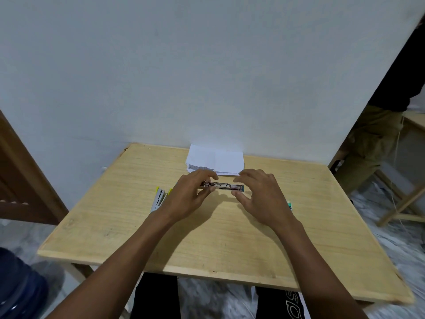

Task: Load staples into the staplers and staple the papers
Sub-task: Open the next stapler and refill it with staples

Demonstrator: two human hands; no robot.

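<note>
A metal stapler point(226, 186) with a blue tip lies flat, swung open, in the middle of the wooden table point(115, 226). My left hand point(186, 196) grips its left end between thumb and fingers. My right hand point(257, 194) hovers at its right end with fingers and thumb spread just off the blue tip. A stack of white papers point(216, 160) lies at the table's far edge, against the wall. A second stapler point(159, 198), white with yellow-green parts, lies left of my left wrist. A small green and white box point(290, 205) peeks out right of my right hand.
A white wall point(207, 65) rises right behind the table. A wooden piece of furniture point(20, 180) stands at the left and a blue water jug point(18, 288) at the lower left. A person's legs point(368, 146) and a wooden stool point(411, 196) are at the right.
</note>
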